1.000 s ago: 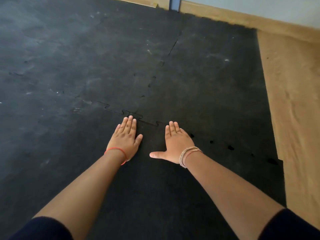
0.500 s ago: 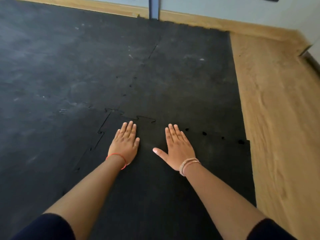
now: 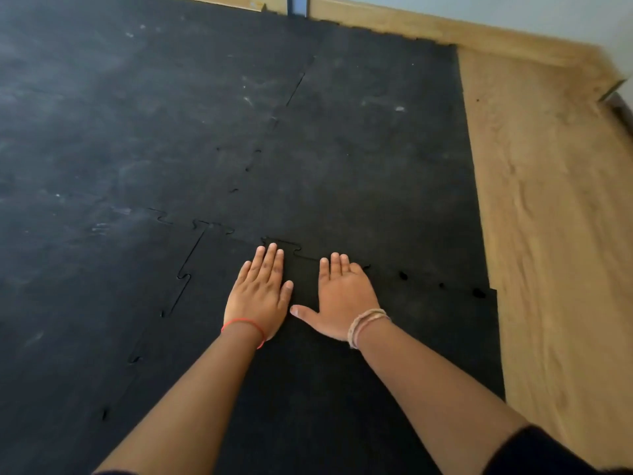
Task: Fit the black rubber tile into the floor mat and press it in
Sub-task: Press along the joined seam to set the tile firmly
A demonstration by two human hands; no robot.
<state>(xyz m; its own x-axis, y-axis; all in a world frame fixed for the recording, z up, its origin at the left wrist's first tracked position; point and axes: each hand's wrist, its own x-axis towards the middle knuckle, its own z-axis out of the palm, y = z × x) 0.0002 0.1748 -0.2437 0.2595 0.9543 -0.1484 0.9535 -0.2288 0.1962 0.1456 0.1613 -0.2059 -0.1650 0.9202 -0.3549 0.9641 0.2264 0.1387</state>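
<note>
Two bare arms reach up from the bottom of the frame, with dark sleeves at the lower corners. Both hands lie flat, palms down, on the black tile (image 3: 308, 389), which fills the lower middle of the frame.

The left hand (image 3: 258, 296) has its fingers straight and close together, and its thumb is tucked against its side. A thin red string (image 3: 244, 324) goes round that wrist. The right hand (image 3: 342, 296) sits just beside it, fingers straight, thumb stuck out toward the left hand and almost touching it. Some pale bands (image 3: 364, 323) go round the right wrist.

The fingertips of both hands reach the far edge of the tile, where a wiggly puzzle line (image 3: 284, 246) shows in the middle of the frame. To the right of the hands, small dark gaps (image 3: 403, 275) show along that same line. Another wiggly line runs down the left side of the tile.

Past the hands, the big black floor mat (image 3: 154, 114) covers the upper left and middle of the frame, with pale scuffs on it. On the right is a light wood floor (image 3: 548, 217). At the top, a wood strip (image 3: 428, 27) runs along a pale wall (image 3: 513, 8).
</note>
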